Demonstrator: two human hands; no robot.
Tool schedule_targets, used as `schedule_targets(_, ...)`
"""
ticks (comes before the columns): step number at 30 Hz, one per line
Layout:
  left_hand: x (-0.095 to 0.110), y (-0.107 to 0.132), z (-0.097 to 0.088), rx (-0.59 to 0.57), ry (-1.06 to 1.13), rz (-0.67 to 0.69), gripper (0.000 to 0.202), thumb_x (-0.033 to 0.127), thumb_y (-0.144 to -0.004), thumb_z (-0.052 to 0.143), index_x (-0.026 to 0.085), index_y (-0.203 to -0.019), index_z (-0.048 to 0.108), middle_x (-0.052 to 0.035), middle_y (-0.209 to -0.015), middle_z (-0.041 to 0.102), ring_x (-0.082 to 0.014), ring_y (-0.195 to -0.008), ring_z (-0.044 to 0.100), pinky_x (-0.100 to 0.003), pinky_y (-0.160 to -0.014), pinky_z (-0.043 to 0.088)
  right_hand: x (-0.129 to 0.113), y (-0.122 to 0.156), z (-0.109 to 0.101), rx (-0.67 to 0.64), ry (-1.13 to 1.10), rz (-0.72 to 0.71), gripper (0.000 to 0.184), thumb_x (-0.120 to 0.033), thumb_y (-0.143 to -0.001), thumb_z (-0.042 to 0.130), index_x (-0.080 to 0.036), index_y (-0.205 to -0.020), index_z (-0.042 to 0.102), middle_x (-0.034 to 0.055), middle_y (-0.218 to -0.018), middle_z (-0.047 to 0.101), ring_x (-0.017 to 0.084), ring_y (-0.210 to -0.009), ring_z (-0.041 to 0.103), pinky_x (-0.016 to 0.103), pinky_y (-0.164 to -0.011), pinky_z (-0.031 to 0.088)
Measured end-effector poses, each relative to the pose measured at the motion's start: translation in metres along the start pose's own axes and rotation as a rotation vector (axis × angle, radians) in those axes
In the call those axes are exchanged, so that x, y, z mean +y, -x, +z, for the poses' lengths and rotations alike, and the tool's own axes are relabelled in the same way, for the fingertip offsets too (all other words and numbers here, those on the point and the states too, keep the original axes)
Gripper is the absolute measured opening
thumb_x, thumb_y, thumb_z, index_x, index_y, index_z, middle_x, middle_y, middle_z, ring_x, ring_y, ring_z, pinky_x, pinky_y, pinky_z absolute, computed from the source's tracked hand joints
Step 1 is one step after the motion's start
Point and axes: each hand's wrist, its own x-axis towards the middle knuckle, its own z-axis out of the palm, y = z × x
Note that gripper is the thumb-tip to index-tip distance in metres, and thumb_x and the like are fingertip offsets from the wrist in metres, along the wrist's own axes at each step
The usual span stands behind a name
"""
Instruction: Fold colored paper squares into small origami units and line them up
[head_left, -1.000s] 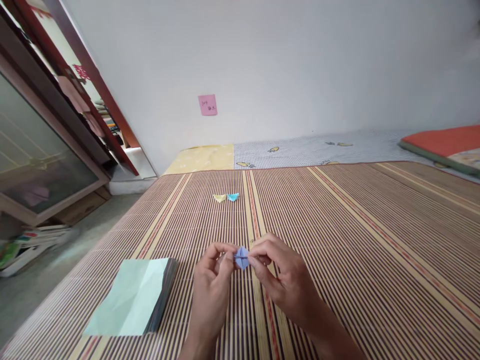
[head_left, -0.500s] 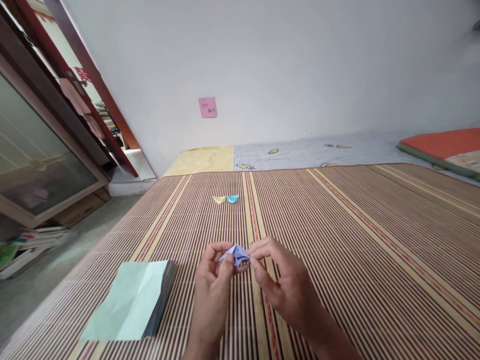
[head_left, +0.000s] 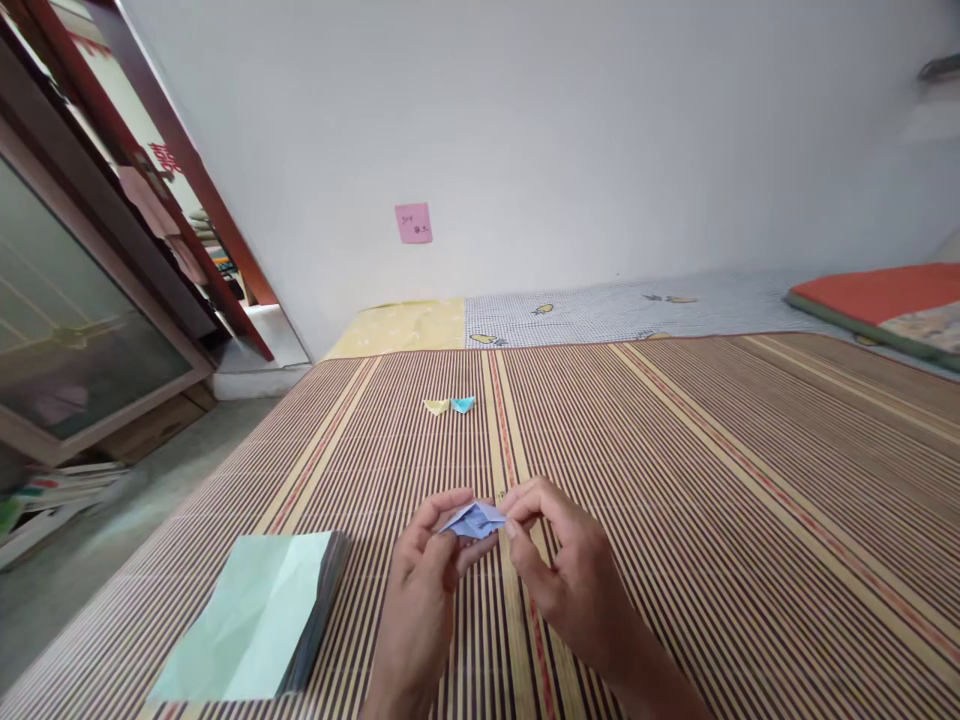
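Note:
A small folded piece of purple-blue origami paper [head_left: 475,519] is held up between both hands, above the striped mat. My left hand [head_left: 427,570] grips its left end, thumb in front and fingers behind and below. At the right tip, my right hand [head_left: 562,550] pinches the paper between thumb and forefinger. Beyond the hands, a yellow folded paper boat [head_left: 436,407] and a blue folded paper boat [head_left: 463,405] lie side by side on the mat. To the left of my left hand is a stack of paper with a pale green sheet [head_left: 244,615] on top.
The striped bamboo mat [head_left: 675,520] spreads under everything. Along the white wall run a yellow cloth [head_left: 405,325] and a checked cloth [head_left: 585,315]. Folded orange bedding [head_left: 885,290] lies at the far right. A pink note [head_left: 413,223] is on the wall; a doorway [head_left: 210,200] stands left.
My left thumb has shifted down and left off the middle of the purple-blue paper, showing more of its front. The right hand keeps its pinch. The view has tilted slightly.

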Motion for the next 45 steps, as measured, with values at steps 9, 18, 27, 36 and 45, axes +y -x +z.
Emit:
schedule_targets(9,-0.006,-0.003,-0.002,0.121,-0.296,0.044,0.027,0.033,-0.084,0.071,0.015,-0.103,0.073,-0.0070,-0.091,0.077,-0.0190,-0.081,0.071,-0.030,-0.078,0.056,0.002,0.008,0.022,0.005,0.341,-0.169,0.020,-0.007,-0.091,0.049,-0.021,-0.103,0.055,0.0101,-0.108,0.061,0.027,-0.101,0.059,0.044,-0.087,0.050)
schedule_targets(18,-0.003,0.000,0.000,0.100,-0.501,0.117,0.023,0.031,-0.085,0.068,0.016,-0.101,0.073,-0.0053,-0.085,0.075,-0.0194,-0.075,0.068,-0.030,-0.070,0.055,0.006,0.010,0.025,-0.037,0.578,-0.122,0.009,-0.011,-0.094,0.052,-0.020,-0.094,0.055,0.0117,-0.112,0.063,0.030,-0.104,0.059,0.044,-0.086,0.046)
schedule_targets(27,-0.008,-0.005,-0.002,0.061,-0.106,-0.072,0.030,0.041,-0.089,0.069,0.014,-0.103,0.074,-0.0103,-0.102,0.075,-0.0209,-0.089,0.070,-0.030,-0.078,0.056,0.015,0.011,0.028,-0.087,0.577,0.015,0.012,-0.008,-0.089,0.061,-0.020,-0.091,0.057,0.0032,-0.085,0.064,0.023,-0.074,0.059,0.035,-0.067,0.041)
schedule_targets(36,-0.016,-0.009,-0.001,0.019,0.189,-0.278,0.037,0.040,-0.096,0.062,0.007,-0.107,0.075,-0.0185,-0.105,0.077,-0.0239,-0.090,0.073,-0.033,-0.082,0.058,0.013,0.005,0.021,-0.098,0.528,0.061,0.021,-0.003,-0.082,0.069,-0.021,-0.087,0.060,0.0028,-0.093,0.063,0.025,-0.089,0.057,0.038,-0.076,0.042)
schedule_targets(45,-0.012,-0.008,0.003,-0.012,0.150,-0.222,0.039,0.042,-0.094,0.064,0.008,-0.108,0.077,-0.0186,-0.110,0.076,-0.0259,-0.097,0.073,-0.035,-0.088,0.057,0.019,0.006,0.021,-0.185,0.435,0.011,0.017,-0.005,-0.090,0.061,-0.022,-0.093,0.062,0.0036,-0.102,0.064,0.024,-0.094,0.057,0.038,-0.080,0.042)
